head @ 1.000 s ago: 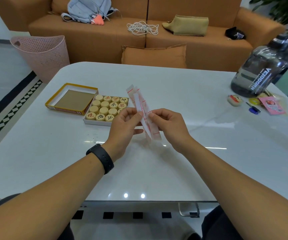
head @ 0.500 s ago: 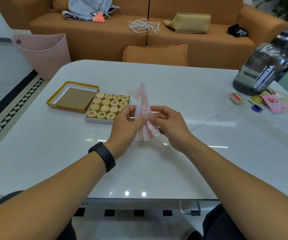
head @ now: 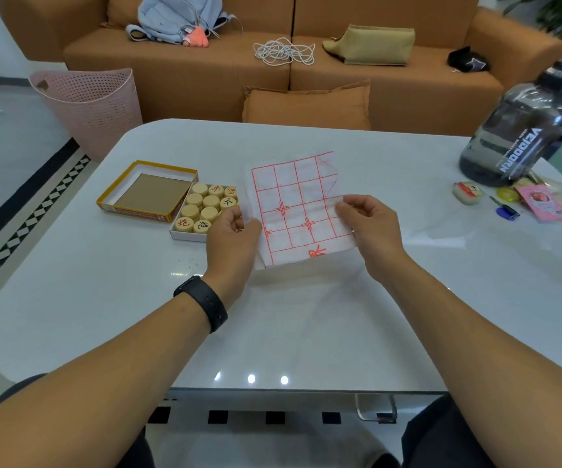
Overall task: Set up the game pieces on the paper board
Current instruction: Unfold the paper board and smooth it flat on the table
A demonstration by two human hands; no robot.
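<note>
A thin white paper board [head: 295, 204] printed with a red grid is partly unfolded above the white table [head: 104, 282]; its far right corner is still folded over. My left hand [head: 232, 241] pinches its left edge and my right hand [head: 371, 224] pinches its right edge. Just left of the paper a shallow white box [head: 185, 235] holds several round wooden pieces [head: 205, 206] with red and black characters; my left hand and the paper hide its right part.
The yellow box lid [head: 148, 190] lies open beside the pieces. A large dark water bottle [head: 523, 136] and small items [head: 509, 201] stand at the table's right. Behind are an orange sofa [head: 306, 72] and a pink basket [head: 87, 99].
The folded strip of paper has been opened out into a wide gridded sheet. My hands have moved apart, each keeping its hold on one edge.
</note>
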